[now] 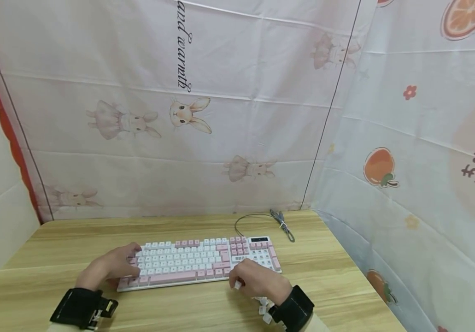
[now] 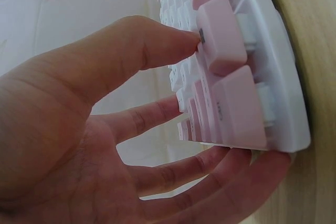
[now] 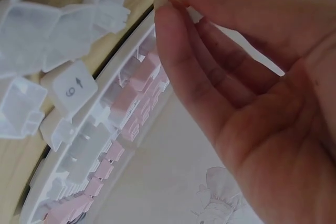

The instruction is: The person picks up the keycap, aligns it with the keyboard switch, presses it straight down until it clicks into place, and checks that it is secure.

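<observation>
A white and pink keyboard (image 1: 175, 265) lies on the wooden table. My left hand (image 1: 114, 265) holds its left end, the thumb on a pink key (image 2: 223, 35) at the near corner and other fingers along the side edge. Over the table by the keyboard's near right side, my right hand (image 1: 258, 279) pinches a small white keycap (image 1: 237, 285) between thumb and fingertips. In the right wrist view, fingers mostly cover that cap. Several loose white keycaps (image 1: 263, 310) lie beside the right wrist; one keycap (image 3: 71, 87) shows a digit and an arrow. Keycaps are off part of the number pad (image 3: 86, 148).
Behind the keyboard, its grey cable (image 1: 280, 221) lies in a tied bundle near the table's back edge. Printed cloth curtains (image 1: 229, 133) hang behind and to the right of the wooden table (image 1: 187, 309). Black bands (image 1: 77, 306) are strapped round both wrists.
</observation>
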A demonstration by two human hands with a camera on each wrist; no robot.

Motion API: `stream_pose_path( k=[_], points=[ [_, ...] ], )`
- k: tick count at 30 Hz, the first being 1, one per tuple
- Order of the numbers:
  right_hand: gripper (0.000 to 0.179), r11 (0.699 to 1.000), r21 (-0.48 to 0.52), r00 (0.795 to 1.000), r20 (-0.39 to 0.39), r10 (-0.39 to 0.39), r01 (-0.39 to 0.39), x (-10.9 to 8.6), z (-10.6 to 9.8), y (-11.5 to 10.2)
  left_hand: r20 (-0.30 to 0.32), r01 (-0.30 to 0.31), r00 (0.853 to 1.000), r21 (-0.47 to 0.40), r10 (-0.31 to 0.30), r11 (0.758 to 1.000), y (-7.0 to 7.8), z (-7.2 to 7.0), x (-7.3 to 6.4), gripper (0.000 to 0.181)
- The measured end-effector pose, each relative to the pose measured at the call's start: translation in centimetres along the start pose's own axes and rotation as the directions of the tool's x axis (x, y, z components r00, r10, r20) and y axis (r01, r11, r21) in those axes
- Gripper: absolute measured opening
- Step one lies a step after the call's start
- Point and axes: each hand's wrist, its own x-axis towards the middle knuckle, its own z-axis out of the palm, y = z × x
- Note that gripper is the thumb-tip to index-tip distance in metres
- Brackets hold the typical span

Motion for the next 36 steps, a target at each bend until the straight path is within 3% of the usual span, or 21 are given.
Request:
stream_pose_path(
  k=[9, 16, 30, 36],
  points=[
    [0.017, 0.999, 0.002, 0.998, -0.048, -0.033, 0.033, -0.11, -0.07, -0.01, 0.009, 0.016, 1.0, -0.034, -0.016, 0.999, 0.0, 0.17, -0.08, 0.067],
    [0.018, 0.998, 0.052, 0.998, -0.056, 0.037, -0.035, -0.22, -0.37, -0.11, 0.017, 0.039, 0.999, -0.062, -0.038, 0.997, 0.1, 0.17, -0.06, 0.068],
    [0.022, 0.999, 0.004, 0.993, -0.113, -0.036, 0.036, -0.29, -0.78, 0.43, 0.02, 0.038, 0.999, -0.066, -0.037, 0.997, 0.06, 0.12, -0.05, 0.068],
    [0.02, 1.0, -0.003, 0.994, -0.11, -0.006, 0.006, -0.43, -0.85, 0.46, 0.022, 0.043, 0.999, -0.077, -0.042, 0.996, 0.07, 0.11, -0.03, 0.068]
  ],
)
